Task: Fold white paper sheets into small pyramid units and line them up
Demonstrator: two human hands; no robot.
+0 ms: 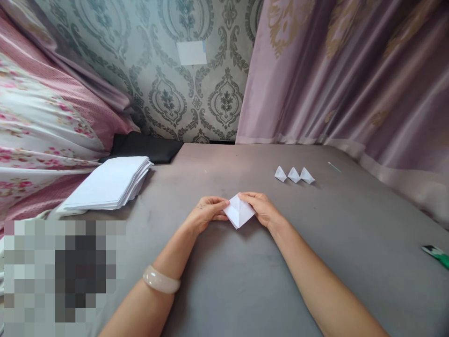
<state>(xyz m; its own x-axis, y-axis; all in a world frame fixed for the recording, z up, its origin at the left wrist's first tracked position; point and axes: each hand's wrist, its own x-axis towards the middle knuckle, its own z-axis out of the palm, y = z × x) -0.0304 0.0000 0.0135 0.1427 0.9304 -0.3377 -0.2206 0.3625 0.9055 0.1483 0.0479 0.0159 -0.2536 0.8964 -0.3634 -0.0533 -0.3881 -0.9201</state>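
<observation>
A small white sheet of folded paper (240, 213), diamond-shaped with a crease down its middle, is held between both hands just above the grey surface. My left hand (209, 211) pinches its left corner, thumb on top. On the other side my right hand (260, 206) grips the upper right edge, its fingers over the paper. Beyond the right hand stand three small folded paper pieces (293, 175) in a row, each with a pointed top. A pale bangle (161, 279) sits on my left forearm.
At the left lies a stack of white paper (108, 183), with a black flat item (147, 147) behind it. A thin stick (334, 166) lies at the right rear. A green object (437, 255) is at the right edge. Curtains (336, 70) hang beside the surface. Pixelation hides the lower left.
</observation>
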